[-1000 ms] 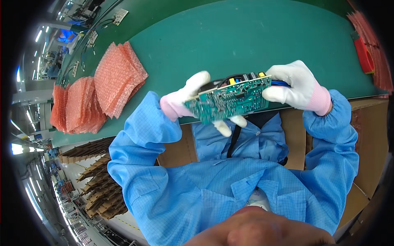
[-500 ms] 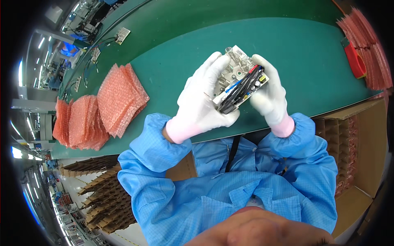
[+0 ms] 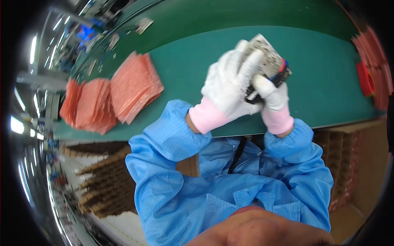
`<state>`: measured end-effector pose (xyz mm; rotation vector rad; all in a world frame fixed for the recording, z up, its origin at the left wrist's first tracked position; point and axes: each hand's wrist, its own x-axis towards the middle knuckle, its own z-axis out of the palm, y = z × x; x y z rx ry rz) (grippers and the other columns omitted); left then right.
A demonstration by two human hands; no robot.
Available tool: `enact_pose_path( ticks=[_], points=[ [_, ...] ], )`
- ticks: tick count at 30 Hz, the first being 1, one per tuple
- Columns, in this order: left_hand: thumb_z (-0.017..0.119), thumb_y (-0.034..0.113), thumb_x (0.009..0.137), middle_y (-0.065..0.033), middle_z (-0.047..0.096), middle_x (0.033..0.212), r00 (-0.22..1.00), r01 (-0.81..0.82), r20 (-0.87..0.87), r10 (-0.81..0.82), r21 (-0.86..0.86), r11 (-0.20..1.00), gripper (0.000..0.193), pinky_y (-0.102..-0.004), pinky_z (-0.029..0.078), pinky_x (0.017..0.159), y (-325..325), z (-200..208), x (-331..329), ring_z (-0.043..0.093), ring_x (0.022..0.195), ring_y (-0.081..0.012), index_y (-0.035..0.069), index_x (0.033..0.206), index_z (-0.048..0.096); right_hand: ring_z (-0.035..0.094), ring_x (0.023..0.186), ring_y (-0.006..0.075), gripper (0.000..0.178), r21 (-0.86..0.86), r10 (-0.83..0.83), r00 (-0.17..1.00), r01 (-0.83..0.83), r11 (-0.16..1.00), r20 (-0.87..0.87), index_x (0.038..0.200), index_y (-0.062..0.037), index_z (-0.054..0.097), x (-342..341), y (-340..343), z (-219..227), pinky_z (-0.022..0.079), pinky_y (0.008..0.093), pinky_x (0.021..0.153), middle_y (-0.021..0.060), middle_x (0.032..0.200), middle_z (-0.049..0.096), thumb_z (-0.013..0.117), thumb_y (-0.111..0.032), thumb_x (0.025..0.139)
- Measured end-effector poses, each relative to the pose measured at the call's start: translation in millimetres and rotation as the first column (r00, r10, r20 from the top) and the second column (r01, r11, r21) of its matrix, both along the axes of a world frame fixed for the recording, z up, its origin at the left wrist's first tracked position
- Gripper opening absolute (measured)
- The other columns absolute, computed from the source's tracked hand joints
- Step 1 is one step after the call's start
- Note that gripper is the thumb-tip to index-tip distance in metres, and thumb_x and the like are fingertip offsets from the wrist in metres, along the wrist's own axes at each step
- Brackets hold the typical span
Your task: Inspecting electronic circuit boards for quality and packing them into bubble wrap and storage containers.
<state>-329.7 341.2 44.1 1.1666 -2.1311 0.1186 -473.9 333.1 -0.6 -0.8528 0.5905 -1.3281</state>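
Here, the white-knit-gloved left hand (image 3: 230, 80) and matching right hand (image 3: 273, 97) both grip the pale, component-covered rectangular circuit board (image 3: 266, 55), tilted over the smooth green tabletop (image 3: 324, 82), where, I judge, finger pressure on its black wire bundle (image 3: 282, 76) could strain a lead.

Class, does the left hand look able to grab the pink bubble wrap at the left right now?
Probably not: the left hand is busy holding the circuit board, which the right hand also holds. It would likely have to let go first, though the bubble wrap lies on its side.
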Motion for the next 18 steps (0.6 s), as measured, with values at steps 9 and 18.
enact_pose_path(
  ticks=[9, 18],
  points=[
    [0.073, 0.032, 0.082, -0.0213, 0.063, 0.116, 0.755, -0.643, 0.056, 0.654, 0.261, 0.720, 0.052, -0.0384, 0.047, 0.095, 35.5, 9.7, 252.6, 0.061, 0.109, -0.0306, -0.005, 0.116, 0.060, 0.062, 0.110, 0.0293, 0.061, 0.112, -0.001, 0.999, -0.005, 0.994, 0.051, 0.137, -0.0009, 0.043, -63.5, 0.4, -13.0, 0.054, 0.0460, 0.091, 0.0168, 0.127, 0.057, 0.063, -0.029, 0.087],
    [0.071, 0.016, 0.088, 0.0026, 0.060, 0.084, 0.750, -0.316, -0.447, 0.487, 0.404, 0.858, 0.025, -0.0224, 0.044, 0.064, 24.8, 32.3, 236.1, 0.053, 0.074, -0.0052, -0.001, 0.105, 0.064, 0.057, 0.118, 0.0287, 0.062, -0.151, -0.097, 0.994, 0.088, 0.985, -0.053, 0.137, 0.0024, 0.042, -55.2, 7.4, -10.4, 0.043, 0.0421, 0.104, 0.0182, 0.131, 0.054, 0.064, -0.018, 0.083]
  ],
)
